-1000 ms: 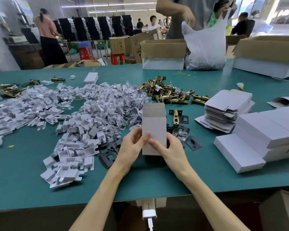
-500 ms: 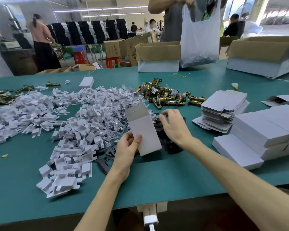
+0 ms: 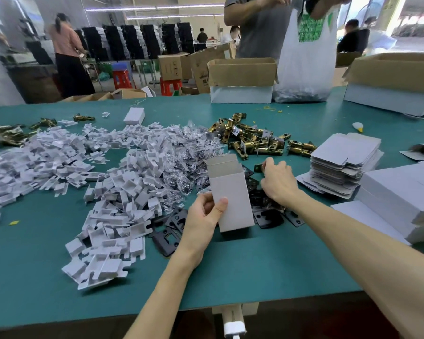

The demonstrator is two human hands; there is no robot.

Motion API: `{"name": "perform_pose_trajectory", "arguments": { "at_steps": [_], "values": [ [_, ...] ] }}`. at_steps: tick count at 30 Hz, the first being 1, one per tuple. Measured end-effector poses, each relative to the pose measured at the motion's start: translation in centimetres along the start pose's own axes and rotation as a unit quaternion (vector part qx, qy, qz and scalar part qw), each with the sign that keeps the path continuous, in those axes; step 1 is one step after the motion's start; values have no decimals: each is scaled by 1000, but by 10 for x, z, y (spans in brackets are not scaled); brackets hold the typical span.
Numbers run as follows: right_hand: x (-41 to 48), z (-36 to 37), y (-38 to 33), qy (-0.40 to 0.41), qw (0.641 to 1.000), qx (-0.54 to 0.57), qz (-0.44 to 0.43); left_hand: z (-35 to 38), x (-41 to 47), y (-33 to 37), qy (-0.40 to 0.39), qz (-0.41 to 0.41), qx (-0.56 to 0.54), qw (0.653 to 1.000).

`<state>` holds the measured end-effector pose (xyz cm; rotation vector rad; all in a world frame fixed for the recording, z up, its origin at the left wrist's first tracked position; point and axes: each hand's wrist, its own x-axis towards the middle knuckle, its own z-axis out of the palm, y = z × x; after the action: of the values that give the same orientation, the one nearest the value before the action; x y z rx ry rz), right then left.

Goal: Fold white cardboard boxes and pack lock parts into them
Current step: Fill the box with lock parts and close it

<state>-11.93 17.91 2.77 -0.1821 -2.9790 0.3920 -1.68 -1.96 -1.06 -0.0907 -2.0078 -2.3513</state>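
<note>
1. Your left hand [image 3: 202,217] is clamped on the white box [image 3: 233,199], with the thumb pressed across its near face and the other fingers behind its left edge.
2. The white box stands on end in front of you, its top leaning slightly left and its top flap open. Its lower end is close to the bench [image 3: 255,270], but you cannot tell whether it touches.
3. Your right hand [image 3: 277,181] is just right of the box, palm down, with the fingers bent onto the black plates [image 3: 267,217] scattered there. You cannot tell whether it pinches anything.
4. Other black plates lie just left of your left wrist, at the edge of the heap of white card inserts [image 3: 113,199] that spreads over the left half of the bench.
5. Clear bags of small parts [image 3: 181,152] lie behind the box, between the inserts and the brass latches [image 3: 255,140] piled beyond your right hand.
6. A stack of flat box blanks [image 3: 340,162] sits to the right of your right hand, and closed white boxes [image 3: 402,192] are stacked just beside it at the bench's right edge.
7. On the far side, a person holds a white plastic bag [image 3: 306,57] whose bottom rests on the bench beside an open brown carton [image 3: 242,72].
</note>
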Motion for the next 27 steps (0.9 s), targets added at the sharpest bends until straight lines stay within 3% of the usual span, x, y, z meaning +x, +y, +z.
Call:
{"name": "perform_pose_trajectory", "arguments": {
  "at_steps": [6,10,13,19,27],
  "values": [
    [-6,-19,7,44,998,-7,-44,0,-1,1,4,0,5,1000],
    [-11,-35,13,79,994,49,-56,0,-1,1,10,-3,6,1000],
    [-15,-43,17,57,989,133,-28,0,-1,3,18,-14,8,1000],
    [-27,-65,24,36,924,380,-7,1,-10,12,21,-24,9,999],
    [-57,-135,-14,121,850,479,-184,-1,-12,13,-23,20,8,1000]
  ]
}}
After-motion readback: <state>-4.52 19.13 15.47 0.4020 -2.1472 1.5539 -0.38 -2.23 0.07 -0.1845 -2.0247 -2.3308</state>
